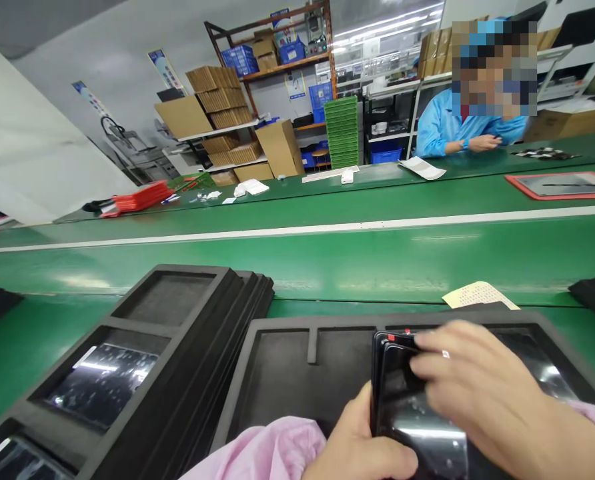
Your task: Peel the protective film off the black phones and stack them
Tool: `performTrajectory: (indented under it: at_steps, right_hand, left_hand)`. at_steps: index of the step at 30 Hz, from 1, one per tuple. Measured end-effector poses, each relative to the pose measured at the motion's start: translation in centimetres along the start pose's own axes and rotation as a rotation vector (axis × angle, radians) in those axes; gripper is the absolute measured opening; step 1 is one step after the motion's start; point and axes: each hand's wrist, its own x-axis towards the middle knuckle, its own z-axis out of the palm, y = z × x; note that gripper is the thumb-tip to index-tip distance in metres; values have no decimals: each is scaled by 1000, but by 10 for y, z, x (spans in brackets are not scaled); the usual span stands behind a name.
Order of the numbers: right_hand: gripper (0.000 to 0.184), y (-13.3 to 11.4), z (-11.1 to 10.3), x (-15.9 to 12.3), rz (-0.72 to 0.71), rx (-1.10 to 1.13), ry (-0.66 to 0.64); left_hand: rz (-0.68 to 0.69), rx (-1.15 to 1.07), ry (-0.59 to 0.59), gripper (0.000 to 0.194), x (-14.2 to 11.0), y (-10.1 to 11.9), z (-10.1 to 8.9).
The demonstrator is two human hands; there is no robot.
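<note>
The fingers of the left hand [362, 443] close around the lower left of a small stack of glossy black rectangular panels [420, 413], the thumb bent over the front face and the other fingers along the side and behind. The fingers of the right hand [477, 383], blurred and loosely curled, lie over the panels' upper right; whether they grip or only brush the surface I cannot tell. Small red tabs [391, 338] mark the panels' top edges, just left of the right fingertips, with no lettering readable. Beneath both hands spreads a black foam tray with rectangular recesses [277, 380], its left recesses bare, while a shiny dark panel [552, 370] sits to the right, partly behind the right hand. Left of the left fingers stands a stack of black foam trays [217, 333], the top one holding glossy panels [110, 380]. Beyond the right fingers, a pale-yellow paper sheet [480, 295] carries rows of printed marks too small to read. Farther out runs a green work surface [327, 267]; across it sits a co-worker in a light-blue garment [435, 123]. Blue-and-white banners [165, 70] far beyond to the left bear illegible writing.
</note>
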Motion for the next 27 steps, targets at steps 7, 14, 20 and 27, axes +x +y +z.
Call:
performTrajectory:
  at_steps: [7, 14, 20, 27]
  right_hand:
    - [23, -17, -18, -1, -293, -14, -159]
    - [36, 6, -12, -10, -503, 45, -208]
    - [47, 17, -3, -19, -447, 137, -229]
    - [17, 19, -4, -12, -395, -16, -133]
  left_hand:
    - [-3, -201, -26, 43, -2, 1, -3]
    - [71, -242, 155, 32, 9, 5, -2]
    - [-33, -294, 178, 30, 13, -1, -7]
    - [-37, -221, 153, 31, 15, 0, -4]
